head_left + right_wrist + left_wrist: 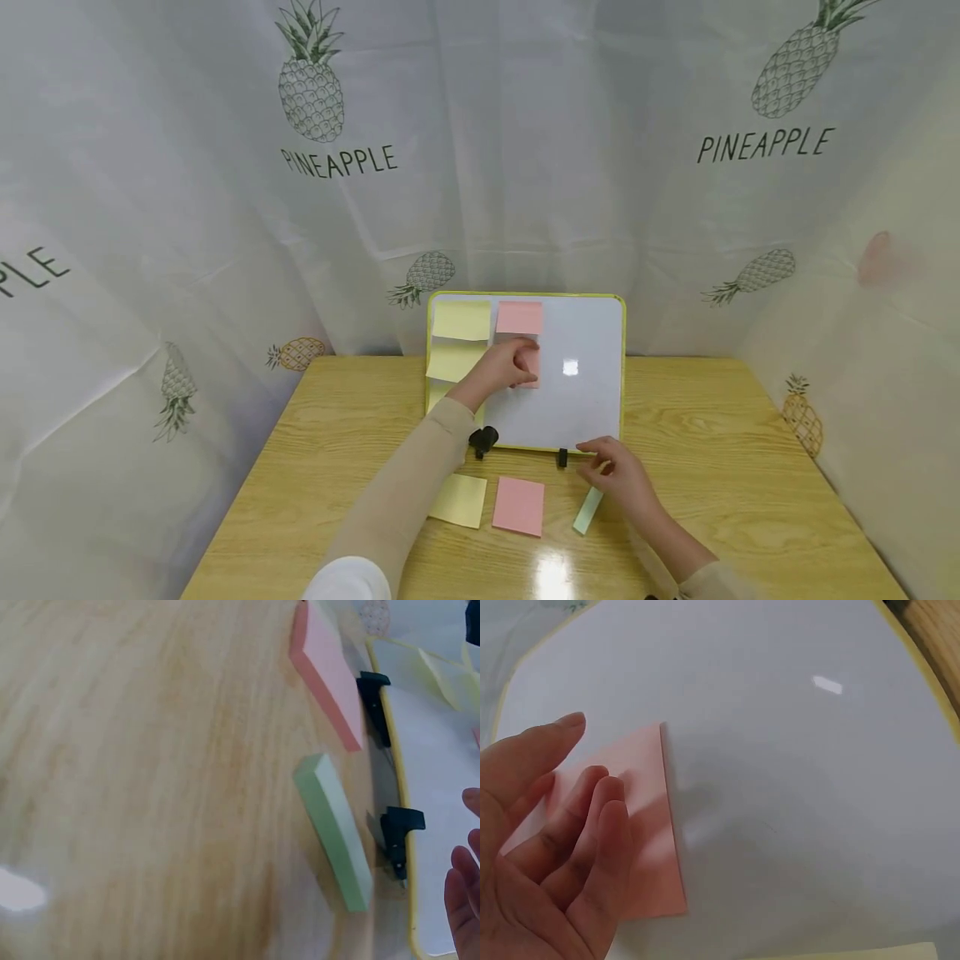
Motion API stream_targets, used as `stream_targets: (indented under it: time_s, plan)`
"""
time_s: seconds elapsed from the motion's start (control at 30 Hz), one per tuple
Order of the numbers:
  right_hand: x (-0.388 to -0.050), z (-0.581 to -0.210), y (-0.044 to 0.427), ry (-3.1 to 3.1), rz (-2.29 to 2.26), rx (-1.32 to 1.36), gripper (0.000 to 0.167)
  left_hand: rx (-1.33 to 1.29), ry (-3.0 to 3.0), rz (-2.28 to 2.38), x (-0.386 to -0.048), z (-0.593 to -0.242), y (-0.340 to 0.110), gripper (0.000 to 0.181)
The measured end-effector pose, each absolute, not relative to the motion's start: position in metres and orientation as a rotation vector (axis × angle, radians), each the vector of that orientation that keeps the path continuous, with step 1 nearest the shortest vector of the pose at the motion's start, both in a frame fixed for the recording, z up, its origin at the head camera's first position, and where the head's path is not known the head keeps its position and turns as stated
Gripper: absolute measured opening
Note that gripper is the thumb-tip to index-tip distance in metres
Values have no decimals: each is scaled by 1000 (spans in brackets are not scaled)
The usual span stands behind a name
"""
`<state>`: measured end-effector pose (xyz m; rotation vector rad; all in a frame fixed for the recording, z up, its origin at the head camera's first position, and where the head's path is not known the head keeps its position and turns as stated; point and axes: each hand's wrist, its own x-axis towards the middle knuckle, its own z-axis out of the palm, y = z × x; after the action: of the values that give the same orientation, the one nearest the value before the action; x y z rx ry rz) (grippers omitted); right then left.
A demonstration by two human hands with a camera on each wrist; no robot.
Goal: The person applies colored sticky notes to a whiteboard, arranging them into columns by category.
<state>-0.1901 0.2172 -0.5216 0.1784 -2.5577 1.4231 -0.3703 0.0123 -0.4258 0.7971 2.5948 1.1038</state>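
Basically, left hand point(501, 368) sits loose at pink note point(531, 368) on board point(581, 404), thumb and fingers apart; exact contact unclear. Note, just behind the fingers, is likely featherlight, floppy, easily creased; best taken by its lower edge. Right hand point(618, 477) holds nothing, near green pad point(588, 511).

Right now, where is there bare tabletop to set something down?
The table is bare left of the left sleeve and right of the right hand; it is crowded before the whiteboard, with yellow pad, pink pad and green pad.
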Motion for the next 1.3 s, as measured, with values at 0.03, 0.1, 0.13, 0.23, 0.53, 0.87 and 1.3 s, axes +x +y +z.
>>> stream_targets:
  time_s: [0.03,0.1,0.13,0.23,0.53,0.87,1.3]
  plan:
    - [-188,-523,216,-2563,1419,176,31,807,2595,1091,-370,-425,13,57]
    - [-185,-525,213,-2570,1415,173,30,839,2598,1064,-371,-425,15,59]
    - [-183,-527,212,-2573,1428,164,31,860,2600,1053,-370,-425,15,59]
    - [-180,-531,211,-2583,1446,152,31,928,2608,1035,-370,-428,16,55]
    - [-173,-542,207,-2574,1450,189,31,1029,2520,1103,-352,-448,12,32]
    - [-173,-547,202,-2564,1452,463,30,1032,2454,1118,-318,-472,-7,24]
    - [-180,-563,191,-2520,1206,806,32,954,2406,1151,-273,-507,-47,24]
